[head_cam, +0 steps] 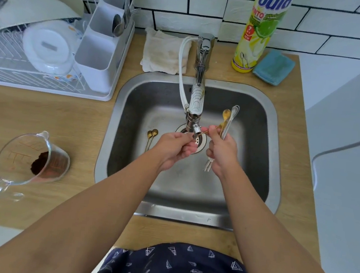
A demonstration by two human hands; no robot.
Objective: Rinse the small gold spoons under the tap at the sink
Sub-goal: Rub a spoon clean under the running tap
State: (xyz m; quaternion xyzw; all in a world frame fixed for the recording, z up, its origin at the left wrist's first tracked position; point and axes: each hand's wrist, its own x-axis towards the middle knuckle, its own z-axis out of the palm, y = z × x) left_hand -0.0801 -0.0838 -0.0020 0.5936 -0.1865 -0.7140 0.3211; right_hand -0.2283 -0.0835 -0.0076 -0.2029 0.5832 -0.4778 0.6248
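Gold spoons: several are bunched in the right hand, bowls pointing up toward 12 o'clock, together with a couple of white spoons whose handles stick out below the fist. Right hand's fingers are curled round this bundle, held over the sink just at 3 o'clock of the tap spout.

One more gold spoon lies crosswise directly under the tap nozzle, pinched between the left hand and the fingertips of the right. Left hand's fingers are curled, thumb and forefinger closed on one end of that spoon; which end cannot be told. No water stream can be made out.

Two further gold spoons lie side by side on the sink floor at 9 o'clock of the drain, bowls toward 12 o'clock, touching neither hand.

Surroundings, on the wooden counter:
- glass measuring jug with brown powder, 8 o'clock of the sink
- dish rack with plates and a white cutlery holder, 10 o'clock
- folded stained cloth, 12 o'clock, beside the tap base
- yellow dish soap bottle and blue sponge cloth, 1 o'clock
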